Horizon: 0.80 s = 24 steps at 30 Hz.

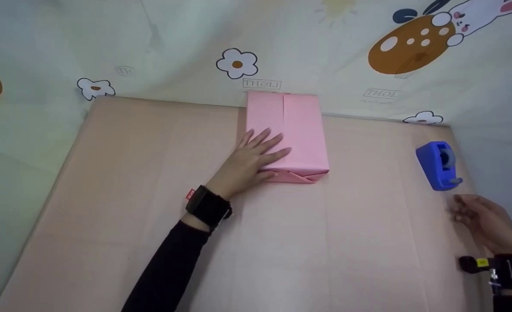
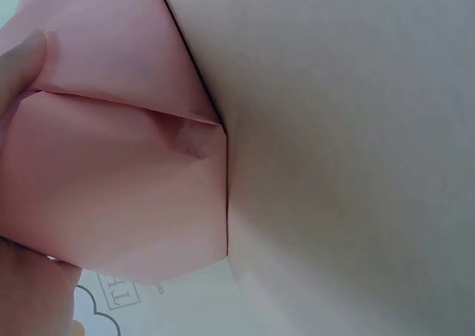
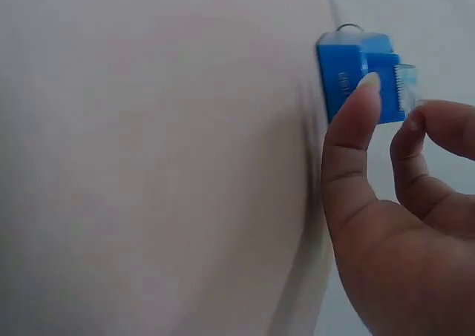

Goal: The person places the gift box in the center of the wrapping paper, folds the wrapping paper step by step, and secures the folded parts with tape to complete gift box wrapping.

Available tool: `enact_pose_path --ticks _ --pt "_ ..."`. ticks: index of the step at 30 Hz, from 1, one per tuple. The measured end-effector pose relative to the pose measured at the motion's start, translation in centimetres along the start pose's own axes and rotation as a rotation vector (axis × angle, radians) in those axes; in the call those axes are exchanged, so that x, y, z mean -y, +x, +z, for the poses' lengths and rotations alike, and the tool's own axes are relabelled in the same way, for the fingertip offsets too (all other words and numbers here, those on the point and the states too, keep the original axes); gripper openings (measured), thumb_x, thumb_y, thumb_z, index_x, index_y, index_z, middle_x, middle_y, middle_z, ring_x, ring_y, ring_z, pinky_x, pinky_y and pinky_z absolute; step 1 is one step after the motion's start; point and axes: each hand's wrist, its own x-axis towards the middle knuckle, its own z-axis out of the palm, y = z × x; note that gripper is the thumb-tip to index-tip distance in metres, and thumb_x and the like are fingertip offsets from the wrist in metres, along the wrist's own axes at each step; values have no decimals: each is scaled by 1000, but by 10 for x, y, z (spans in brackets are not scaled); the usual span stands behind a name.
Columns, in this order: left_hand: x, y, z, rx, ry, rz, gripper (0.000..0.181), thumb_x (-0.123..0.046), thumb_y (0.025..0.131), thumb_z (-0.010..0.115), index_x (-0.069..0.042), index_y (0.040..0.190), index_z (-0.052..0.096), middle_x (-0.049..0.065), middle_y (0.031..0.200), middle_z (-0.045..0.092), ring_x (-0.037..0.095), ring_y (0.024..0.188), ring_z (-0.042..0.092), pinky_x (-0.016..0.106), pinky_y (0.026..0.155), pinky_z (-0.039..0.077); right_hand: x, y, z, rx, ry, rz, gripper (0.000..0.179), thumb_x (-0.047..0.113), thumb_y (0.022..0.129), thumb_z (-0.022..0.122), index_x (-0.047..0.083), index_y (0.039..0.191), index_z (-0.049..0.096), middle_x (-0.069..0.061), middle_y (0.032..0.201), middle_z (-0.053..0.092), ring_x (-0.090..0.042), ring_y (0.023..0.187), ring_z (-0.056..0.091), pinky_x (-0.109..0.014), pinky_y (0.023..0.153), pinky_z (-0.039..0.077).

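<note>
A box wrapped in pink paper lies at the far edge of the table, a seam running along its top. My left hand rests on its near left part with fingers spread. In the left wrist view, the folded end flap shows a small gap near its corner. At the far right stands a blue tape dispenser. Just in front of it is my right hand, thumb and fingers apart. The right wrist view shows a fingertip at the clear tape end by the cutter; whether they touch, I cannot tell.
The table has a pale pink cover with fold lines. Behind it hangs a light curtain printed with flowers and a rabbit, touching the far edge. The dispenser stands close to the table's right edge.
</note>
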Motion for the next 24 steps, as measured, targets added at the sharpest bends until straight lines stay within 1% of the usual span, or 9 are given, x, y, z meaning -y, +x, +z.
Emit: enact_pose_path --ticks 2,3,5,10,16,22,24 --pt "0 0 0 -2 3 -2 59 -38 97 65 -30 152 47 2 164 36 29 156 26 54 129 12 -3 2 0 -39 -130 59 34 45 99 59 16 115 60 9 90 68 -10 73 60 -23 62 52" --pt "0 0 1 -4 4 -4 59 -38 97 65 -30 152 46 2 164 37 29 156 26 54 129 12 -4 3 0 -45 -159 81 37 48 98 58 15 116 57 8 88 68 -11 70 58 -25 59 50" --pt "0 0 1 -6 4 -3 59 -39 97 65 -30 152 46 1 164 36 29 156 26 54 129 12 -3 5 -1 -36 -190 101 42 51 97 56 14 116 53 7 85 68 -12 67 57 -26 57 48" --pt "0 1 2 -4 7 -7 59 -39 97 64 -31 153 45 1 165 36 28 157 25 53 129 12 1 11 1 -9 -220 126 45 52 97 54 12 115 49 6 83 68 -11 68 62 -24 59 52" --pt "0 1 1 -6 -13 -12 59 -37 97 65 -31 152 46 1 165 36 28 157 24 54 129 11 8 17 5 -10 -324 155 45 53 99 51 11 115 46 7 77 66 -9 67 64 -24 57 52" --pt "-1 1 1 10 -15 -16 58 -36 97 66 -31 152 46 2 165 35 29 157 24 55 129 10 13 18 5 14 -252 233 40 49 100 54 12 112 47 8 75 59 -8 71 64 -24 64 55" --pt "-1 1 1 12 -16 -18 58 -36 97 66 -31 152 47 1 165 35 28 157 24 54 129 10 14 17 6 20 -256 244 41 50 100 53 11 113 45 8 75 57 -8 72 64 -24 66 56"
